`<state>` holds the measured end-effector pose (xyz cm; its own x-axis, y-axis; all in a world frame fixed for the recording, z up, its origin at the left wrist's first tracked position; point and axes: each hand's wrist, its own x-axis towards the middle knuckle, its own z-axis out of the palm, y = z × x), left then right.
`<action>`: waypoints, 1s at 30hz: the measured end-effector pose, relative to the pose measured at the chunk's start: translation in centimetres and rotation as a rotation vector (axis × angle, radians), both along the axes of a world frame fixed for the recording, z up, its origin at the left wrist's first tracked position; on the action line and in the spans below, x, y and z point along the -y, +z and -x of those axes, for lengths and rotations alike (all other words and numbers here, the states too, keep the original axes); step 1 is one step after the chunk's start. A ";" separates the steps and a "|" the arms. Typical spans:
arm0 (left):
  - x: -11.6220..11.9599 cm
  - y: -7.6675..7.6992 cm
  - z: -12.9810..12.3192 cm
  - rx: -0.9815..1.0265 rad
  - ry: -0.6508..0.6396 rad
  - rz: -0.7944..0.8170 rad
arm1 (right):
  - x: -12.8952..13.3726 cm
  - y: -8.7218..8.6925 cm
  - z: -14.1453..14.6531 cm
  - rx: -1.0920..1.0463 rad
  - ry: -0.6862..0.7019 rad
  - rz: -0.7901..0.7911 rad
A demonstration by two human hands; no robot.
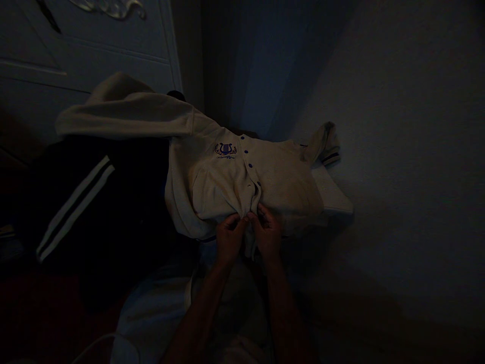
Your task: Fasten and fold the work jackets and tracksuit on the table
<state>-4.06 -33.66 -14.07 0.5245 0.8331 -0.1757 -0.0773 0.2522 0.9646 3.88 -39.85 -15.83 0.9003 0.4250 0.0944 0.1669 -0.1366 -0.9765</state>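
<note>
A cream jacket [288,177] with dark blue snap buttons and an embroidered lyre crest lies spread in front of me, its hem toward my body. My left hand [229,235] pinches the front edge on the crest side. Close beside it, my right hand [267,230] grips the opposite front edge, and the two thumbs nearly meet at the placket. Several buttons along the upper placket show; the cloth bunches near my fingers. Whether a button sits between the fingertips I cannot tell. One sleeve [129,114] stretches out to the left, while a striped cuff [331,155] shows at the right.
Black cloth with two white stripes [76,207] lies at the left. A pale panelled cabinet [113,50] with carved trim stands behind it. A light wall [409,151] rises on the right. Below, my lap [159,308] and a thin white cord [109,335] show dimly.
</note>
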 end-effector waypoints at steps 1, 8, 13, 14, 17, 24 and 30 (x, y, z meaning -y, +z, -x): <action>0.1 0.0 0.0 0.002 0.002 0.001 | 0.0 -0.2 0.2 0.022 -0.005 0.002; 0.6 0.2 -0.3 0.018 -0.003 0.004 | -0.1 -0.9 0.9 0.113 -0.106 0.020; 0.3 -0.1 -0.4 0.015 0.036 0.097 | -0.1 -0.9 1.0 0.096 -0.114 0.007; 0.2 -0.4 -0.3 0.007 0.041 0.116 | 0.0 -0.9 0.9 0.063 -0.104 0.009; -0.2 -1.5 0.4 -0.063 -0.005 0.118 | 0.6 -0.7 0.0 -0.067 -0.047 0.018; -1.5 0.3 3.1 -0.667 -0.190 -0.467 | -0.4 2.2 -3.4 0.094 0.058 0.187; -5.2 3.4 0.5 -0.504 -0.169 -1.097 | -4.0 4.1 -6.3 0.561 0.141 0.499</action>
<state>-4.57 -28.45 -10.64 0.7168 0.5954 0.3629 0.3225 -0.7445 0.5845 10.20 -35.90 -11.68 0.7080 0.6450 0.2876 0.6682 -0.4802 -0.5682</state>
